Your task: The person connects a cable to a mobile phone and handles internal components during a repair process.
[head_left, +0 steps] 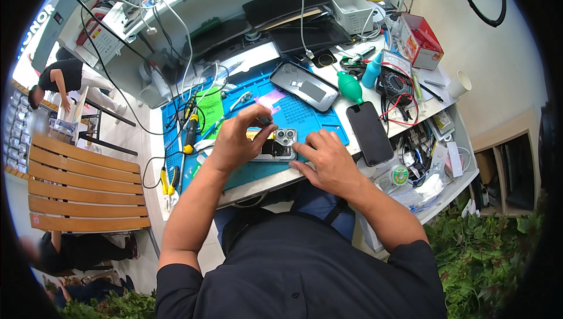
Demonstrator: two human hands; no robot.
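Observation:
An opened phone (275, 150) lies crosswise on the blue work mat (309, 118), its triple-lens camera block at the right end and dark inner parts showing. My left hand (234, 140) is raised over its left part, thumb and forefinger pinched round a small dark piece too small to name. At the phone's right end, my right hand (328, 157) is curled with forefinger and thumb against the edge, holding it. Beyond sits a phone in a clear-backed case (305, 86). A black phone (369, 133) lies right of my right hand.
Yellow-black pliers (167, 182) and a screwdriver (191, 132) lie left. Near the black phone are a green air blower (350, 88), a blue bottle (372, 71) and a multimeter (394, 84). An open drawer (431, 201) holds cables. Cords hang over the left side.

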